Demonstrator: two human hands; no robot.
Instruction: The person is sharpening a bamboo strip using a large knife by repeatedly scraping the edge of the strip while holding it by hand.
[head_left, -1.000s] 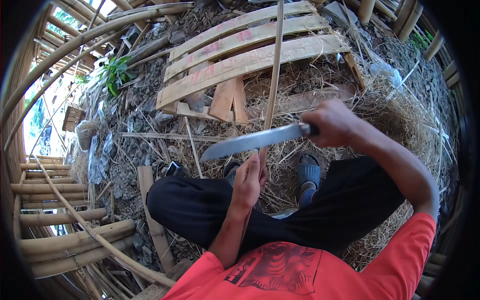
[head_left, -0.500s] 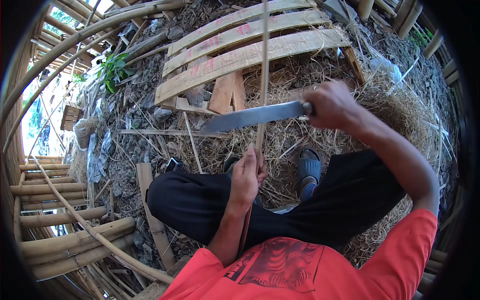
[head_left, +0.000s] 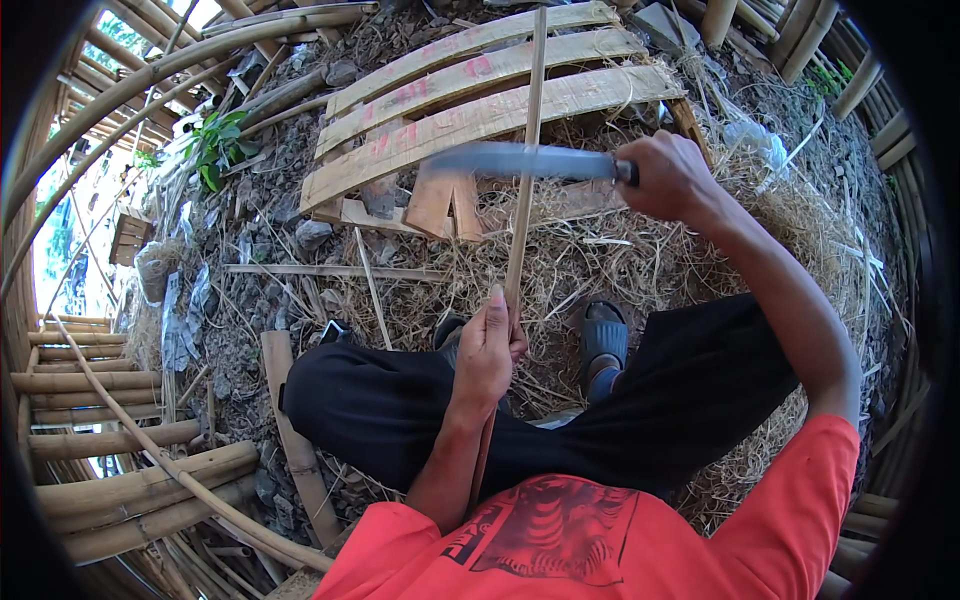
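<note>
A long, thin bamboo strip [head_left: 527, 200] runs away from my body, its lower part passing under my left forearm. My left hand [head_left: 487, 350] is closed round it in front of my lap, thumb pointing up along the strip. In my right hand [head_left: 665, 175] is the dark handle of a large knife [head_left: 510, 161]. Its broad blade points left and crosses the strip well beyond my left hand. Motion blurs the blade, and I cannot tell whether its edge touches the strip.
A slatted wooden pallet [head_left: 470, 115] lies just ahead on ground strewn with fibrous shavings [head_left: 600, 250]. Bamboo poles [head_left: 100, 380] form a rack on the left, and a long bent pole [head_left: 180, 465] crosses there. A green plant [head_left: 218, 145] grows near the pallet.
The knife and my right hand have moved farther away along the strip. My left hand keeps its hold. The whole view has shifted slightly.
</note>
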